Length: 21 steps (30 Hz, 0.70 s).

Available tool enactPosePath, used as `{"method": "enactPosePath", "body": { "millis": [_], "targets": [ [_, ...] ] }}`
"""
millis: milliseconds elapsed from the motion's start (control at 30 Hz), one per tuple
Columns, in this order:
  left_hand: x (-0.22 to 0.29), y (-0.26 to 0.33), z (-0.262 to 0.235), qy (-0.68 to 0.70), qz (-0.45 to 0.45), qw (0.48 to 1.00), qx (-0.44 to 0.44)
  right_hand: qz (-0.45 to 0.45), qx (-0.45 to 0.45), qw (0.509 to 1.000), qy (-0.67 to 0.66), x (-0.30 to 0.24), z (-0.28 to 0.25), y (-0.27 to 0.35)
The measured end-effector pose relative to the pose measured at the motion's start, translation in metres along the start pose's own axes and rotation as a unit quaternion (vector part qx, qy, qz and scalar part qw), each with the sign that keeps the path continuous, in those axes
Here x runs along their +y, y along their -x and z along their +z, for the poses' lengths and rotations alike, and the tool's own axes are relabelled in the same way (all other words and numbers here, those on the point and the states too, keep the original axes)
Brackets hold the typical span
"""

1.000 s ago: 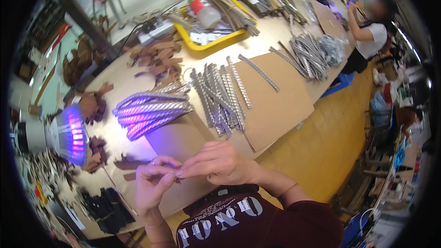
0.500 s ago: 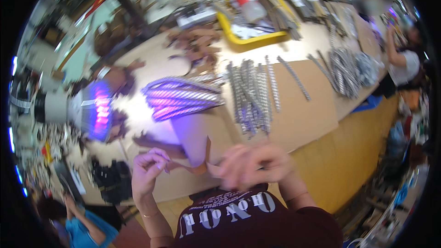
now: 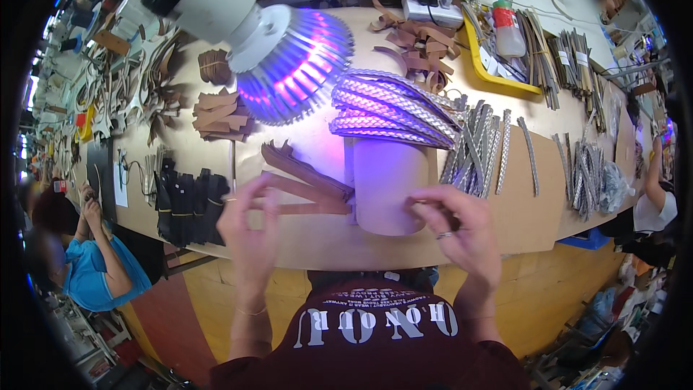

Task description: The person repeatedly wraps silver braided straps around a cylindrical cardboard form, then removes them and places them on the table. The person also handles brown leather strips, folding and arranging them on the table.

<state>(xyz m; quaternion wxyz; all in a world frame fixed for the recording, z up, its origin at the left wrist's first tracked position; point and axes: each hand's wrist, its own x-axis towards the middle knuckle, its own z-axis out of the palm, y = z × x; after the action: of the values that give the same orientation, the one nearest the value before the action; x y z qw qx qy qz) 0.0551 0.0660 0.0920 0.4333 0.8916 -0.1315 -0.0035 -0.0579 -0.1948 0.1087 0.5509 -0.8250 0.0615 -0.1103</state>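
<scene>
Nearest the front edge of the workbench point(image 3: 317, 245), the left hand point(image 3: 249, 227) hangs with its fingers curled over the near ends of some brown leather strips point(image 3: 307, 184); whether it pinches one I cannot tell. The right hand point(image 3: 458, 224), a ring on one finger, has its fingertips drawn together at the lower right rim of a pale rounded block point(image 3: 386, 184), apparently pinching something small there, though what it grips is hidden. The block stands just behind the front edge, between the two hands, tinted violet by the light.

Behind the block, touching its top, lies a fan of silver braided strips point(image 3: 390, 108); more grey braided strips point(image 3: 480, 148) lie to the right on a cardboard sheet point(image 3: 534, 209). Above and to the left hangs a white lamp with a finned head point(image 3: 289, 65) glowing purple. A stack of brown leather pieces point(image 3: 220, 112) sits left of it, and black pieces point(image 3: 188, 202) lie near the left front edge. Toward the far edge stand a yellow tray point(image 3: 498, 76) and a plastic bottle with a red cap point(image 3: 507, 29).
</scene>
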Motion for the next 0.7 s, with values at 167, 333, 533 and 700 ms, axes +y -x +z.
{"method": "enactPosePath", "body": {
  "millis": [167, 333, 533, 700],
  "targets": [
    [0.037, 0.002, 0.051, 0.485, -0.151, 0.813, -0.286, -0.029, -0.053, 0.996, 0.068, -0.022, 0.029, -0.021],
    [0.024, -0.007, 0.066, 0.486, -0.182, 0.812, -0.269, 0.085, -0.042, 0.993, 0.066, -0.019, 0.008, -0.015],
    [0.000, -0.016, 0.079, 0.465, -0.202, 0.845, -0.172, 0.098, 0.077, 0.992, 0.036, 0.020, -0.016, -0.005],
    [-0.005, -0.011, 0.105, 0.413, -0.239, 0.859, -0.184, 0.164, 0.143, 0.976, -0.007, 0.060, -0.015, 0.006]
  ]
}}
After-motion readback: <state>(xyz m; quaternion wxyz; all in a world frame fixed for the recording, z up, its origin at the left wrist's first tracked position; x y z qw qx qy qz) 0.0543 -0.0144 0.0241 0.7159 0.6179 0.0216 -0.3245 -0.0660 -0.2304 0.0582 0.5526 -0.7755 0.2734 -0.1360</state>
